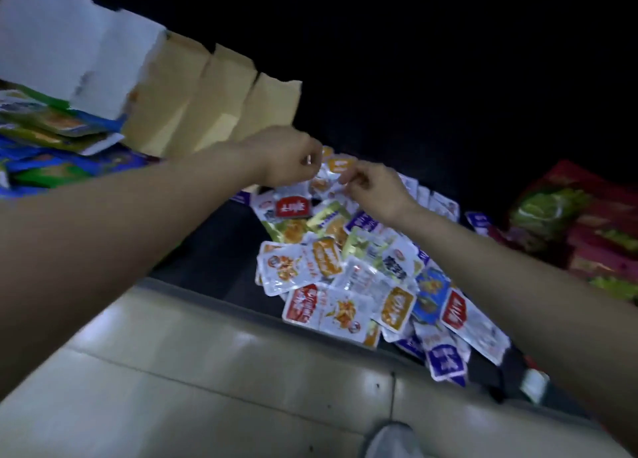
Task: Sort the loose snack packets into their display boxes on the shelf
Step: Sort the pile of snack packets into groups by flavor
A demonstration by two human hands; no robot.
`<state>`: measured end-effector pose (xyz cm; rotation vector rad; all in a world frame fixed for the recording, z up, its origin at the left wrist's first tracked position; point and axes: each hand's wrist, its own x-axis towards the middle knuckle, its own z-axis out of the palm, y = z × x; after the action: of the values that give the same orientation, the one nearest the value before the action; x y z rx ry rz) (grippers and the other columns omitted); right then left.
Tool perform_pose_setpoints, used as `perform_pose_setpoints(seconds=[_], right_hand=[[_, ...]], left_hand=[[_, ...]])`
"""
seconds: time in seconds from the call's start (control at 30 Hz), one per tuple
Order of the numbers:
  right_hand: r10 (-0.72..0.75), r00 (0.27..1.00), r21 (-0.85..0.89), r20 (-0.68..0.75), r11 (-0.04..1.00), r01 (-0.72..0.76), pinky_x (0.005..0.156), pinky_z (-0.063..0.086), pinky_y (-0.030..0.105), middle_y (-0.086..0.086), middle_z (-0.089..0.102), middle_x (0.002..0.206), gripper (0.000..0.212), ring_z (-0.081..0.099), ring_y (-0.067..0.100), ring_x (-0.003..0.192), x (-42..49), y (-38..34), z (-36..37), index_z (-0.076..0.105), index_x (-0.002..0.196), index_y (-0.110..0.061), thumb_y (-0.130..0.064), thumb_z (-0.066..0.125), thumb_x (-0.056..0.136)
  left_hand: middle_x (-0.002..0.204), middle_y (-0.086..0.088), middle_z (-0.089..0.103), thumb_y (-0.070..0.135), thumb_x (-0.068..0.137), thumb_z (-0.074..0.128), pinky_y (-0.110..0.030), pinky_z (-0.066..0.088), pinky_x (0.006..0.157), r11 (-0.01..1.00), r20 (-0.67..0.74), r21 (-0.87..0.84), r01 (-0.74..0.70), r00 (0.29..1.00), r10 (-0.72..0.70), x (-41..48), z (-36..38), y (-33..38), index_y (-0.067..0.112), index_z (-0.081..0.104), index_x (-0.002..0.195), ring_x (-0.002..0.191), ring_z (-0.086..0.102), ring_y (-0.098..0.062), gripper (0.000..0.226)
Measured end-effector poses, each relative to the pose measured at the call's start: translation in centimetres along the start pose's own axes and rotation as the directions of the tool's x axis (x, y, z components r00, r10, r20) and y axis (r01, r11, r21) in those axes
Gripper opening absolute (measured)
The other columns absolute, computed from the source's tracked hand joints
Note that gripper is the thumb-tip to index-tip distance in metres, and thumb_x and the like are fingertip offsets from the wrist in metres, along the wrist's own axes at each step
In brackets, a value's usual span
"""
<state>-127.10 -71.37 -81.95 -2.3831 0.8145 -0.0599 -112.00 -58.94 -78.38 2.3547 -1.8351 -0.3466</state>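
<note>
Just left of your right hand (376, 190), which pinches the orange packet (341, 165), left hand (288, 157) curls, grip unclear; boxes (207, 105) nearer it.

Left hand (286, 157): curling fingers over packet pile (362, 278), 12 o'clock end.
Right hand (376, 188): curling just beside it; grip blurred.

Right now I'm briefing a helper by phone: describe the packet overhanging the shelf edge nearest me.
Find the heap of loose packets on the dark shelf. At its near tip, overhanging the edge, lies the purple-labelled packet; neighbours show red or orange.
</note>
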Motion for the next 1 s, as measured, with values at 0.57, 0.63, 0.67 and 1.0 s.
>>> perform_pose_setpoints(seconds=[0.57, 0.63, 0.67, 1.0], right_hand=[[0.266, 0.963, 0.318, -0.038, 0.917, -0.24, 0.07, 0.049, 0.023, -0.004, 0.051, 0.094, 0.069, 0.053, 0.017, 0.09, -5.8, 9.7, 0.9, 0.045, 0.133, -0.016, -0.012, 0.082, 0.075], [0.315, 0.942, 0.383, -0.118, 0.89, -0.249, 0.065, 0.049, 0.019, 0.001, 0.058, 0.097, 0.051, 0.058, 0.02, 0.09, -5.0, 10.0, 0.5, 0.049, 0.122, -0.012, -0.011, 0.078, 0.08], [0.313, 0.935, 0.4, -0.166, 0.888, -0.226, 0.067, 0.052, 0.024, 0.008, 0.063, 0.102, 0.042, 0.061, 0.024, 0.091, -4.5, 10.1, 0.3, 0.052, 0.116, -0.011, -0.01, 0.076, 0.082], [0.328, 0.943, 0.374, -0.06, 0.883, -0.284, 0.079, 0.04, 0.022, 0.008, 0.055, 0.112, 0.054, 0.052, 0.023, 0.107, -2.1, 8.0, -0.7, 0.039, 0.136, -0.005, -0.012, 0.067, 0.09]], left_hand=[[0.144, -0.011, 0.027, 0.051, 0.088, 0.061, -0.038, 0.029, 0.105, 0.987, -0.05, -0.143, 0.07, 0.996, -0.078, -1.4, 11.4, 4.8, 0.018, 0.032, 0.147, 0.132, 0.027, -0.028, 0.074], [0.148, -0.011, 0.023, 0.052, 0.088, 0.06, -0.038, 0.026, 0.109, 0.99, -0.032, -0.129, 0.064, 0.997, -0.069, -1.8, 11.4, 4.4, 0.019, 0.028, 0.149, 0.135, 0.023, -0.028, 0.077], [0.149, -0.01, 0.022, 0.051, 0.088, 0.06, -0.039, 0.026, 0.11, 0.991, -0.035, -0.122, 0.06, 0.997, -0.065, -2.0, 11.3, 4.0, 0.02, 0.028, 0.149, 0.137, 0.022, -0.029, 0.077], [0.156, -0.007, 0.019, 0.057, 0.085, 0.061, -0.038, 0.025, 0.111, 0.999, 0.279, 0.035, 0.002, 0.96, -0.012, -1.3, 7.3, 2.1, 0.018, 0.027, 0.149, 0.141, 0.019, -0.027, 0.082]])
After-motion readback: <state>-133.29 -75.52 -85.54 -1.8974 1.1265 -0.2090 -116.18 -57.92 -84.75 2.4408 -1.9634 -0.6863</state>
